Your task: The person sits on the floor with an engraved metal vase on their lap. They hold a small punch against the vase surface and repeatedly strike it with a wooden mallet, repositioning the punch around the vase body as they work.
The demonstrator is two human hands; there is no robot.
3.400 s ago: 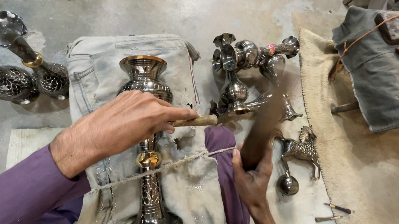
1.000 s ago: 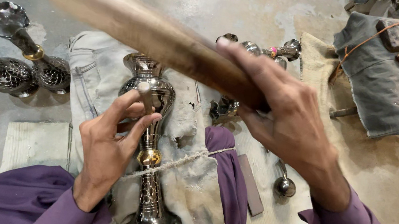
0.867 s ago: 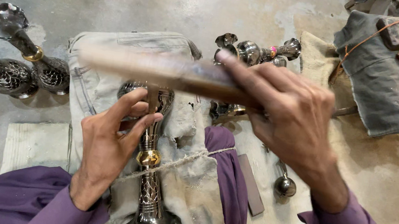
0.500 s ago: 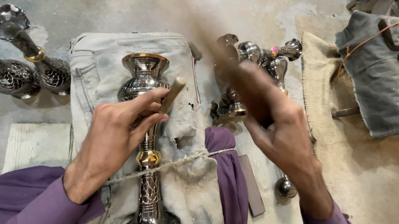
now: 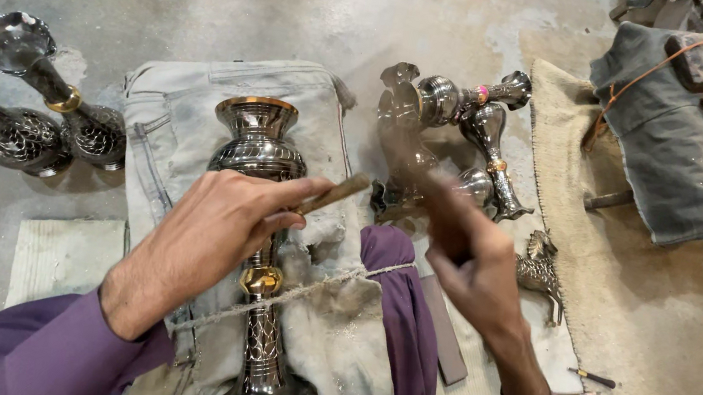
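Right hand [image 5: 471, 260] has dropped lower, blurred, grip indeterminate; left hand [image 5: 224, 225] keeps pinching chisel [image 5: 334, 193] on vase [image 5: 262, 212].

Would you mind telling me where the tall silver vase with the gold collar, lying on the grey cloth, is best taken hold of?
Probably at the slim stem just below the gold collar of the tall silver vase, coming from above. It lies flat along the grey cloth, a cord crossing its stem, and the left hand covers the round belly, leaving the narrow stem free.
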